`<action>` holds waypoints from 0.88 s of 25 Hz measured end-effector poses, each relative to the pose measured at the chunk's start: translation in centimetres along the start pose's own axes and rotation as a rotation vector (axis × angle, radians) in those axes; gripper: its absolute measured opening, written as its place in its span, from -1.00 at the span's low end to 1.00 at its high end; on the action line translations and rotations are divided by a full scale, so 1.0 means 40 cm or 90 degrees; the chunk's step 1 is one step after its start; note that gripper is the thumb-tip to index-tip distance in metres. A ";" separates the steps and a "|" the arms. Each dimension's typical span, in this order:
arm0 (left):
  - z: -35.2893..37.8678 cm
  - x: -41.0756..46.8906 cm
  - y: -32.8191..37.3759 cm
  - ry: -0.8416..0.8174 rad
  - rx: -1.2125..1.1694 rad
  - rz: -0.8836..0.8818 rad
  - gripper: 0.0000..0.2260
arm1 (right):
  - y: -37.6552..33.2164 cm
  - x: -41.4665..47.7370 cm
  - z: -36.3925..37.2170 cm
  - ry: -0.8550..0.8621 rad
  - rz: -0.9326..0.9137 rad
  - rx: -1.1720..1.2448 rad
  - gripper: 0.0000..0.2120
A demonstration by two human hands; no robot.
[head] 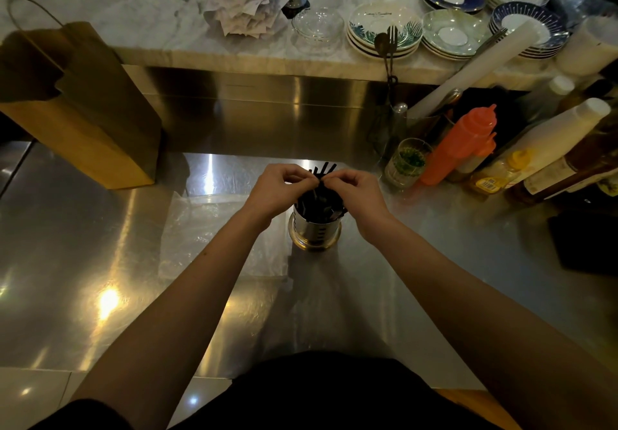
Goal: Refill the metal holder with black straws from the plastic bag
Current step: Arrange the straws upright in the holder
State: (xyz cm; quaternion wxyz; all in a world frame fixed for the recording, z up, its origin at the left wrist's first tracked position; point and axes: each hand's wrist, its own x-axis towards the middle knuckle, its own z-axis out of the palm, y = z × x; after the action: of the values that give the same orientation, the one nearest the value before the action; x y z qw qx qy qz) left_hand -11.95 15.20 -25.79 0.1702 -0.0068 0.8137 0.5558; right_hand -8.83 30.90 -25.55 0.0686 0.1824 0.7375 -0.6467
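The metal holder (314, 233) stands upright in the middle of the steel counter (83, 246), with black straws (323, 203) inside and sticking out of its top. Above it the left hand (277, 189) and the right hand (359, 192) meet, fingers curled, both pinching the straws near their upper ends. The clear plastic bag (207, 229) lies flat just left of the holder. A brown paper bag (83, 105) stands far left, and an orange squeeze bottle (461, 145) is at the right.

Dim steel counter (100, 235), seemingly marble ledge (234, 52).
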 end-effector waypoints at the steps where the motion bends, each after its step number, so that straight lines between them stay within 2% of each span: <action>1: 0.000 -0.001 -0.002 -0.001 -0.002 0.003 -0.96 | -0.003 -0.001 -0.001 0.000 0.002 -0.004 -0.92; 6: 0.002 -0.002 -0.005 0.017 -0.004 0.005 -0.96 | -0.001 0.000 0.002 -0.003 0.008 -0.031 -0.93; 15: -0.010 -0.001 -0.011 0.055 0.094 0.053 -0.88 | -0.009 0.008 0.008 0.033 0.004 -0.053 -0.93; 19: -0.007 -0.015 -0.002 0.050 0.228 0.162 -0.84 | -0.013 0.007 0.008 0.035 -0.027 -0.127 -0.90; 22: -0.008 -0.014 0.006 0.019 0.334 0.263 -0.81 | -0.030 0.005 0.001 -0.003 -0.090 -0.258 -0.87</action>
State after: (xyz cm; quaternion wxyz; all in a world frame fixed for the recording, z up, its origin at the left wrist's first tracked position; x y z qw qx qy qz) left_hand -11.55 14.91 -25.29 0.0382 0.1940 0.9156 0.3503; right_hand -9.47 30.77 -24.53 0.0603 0.1108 0.8633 -0.4887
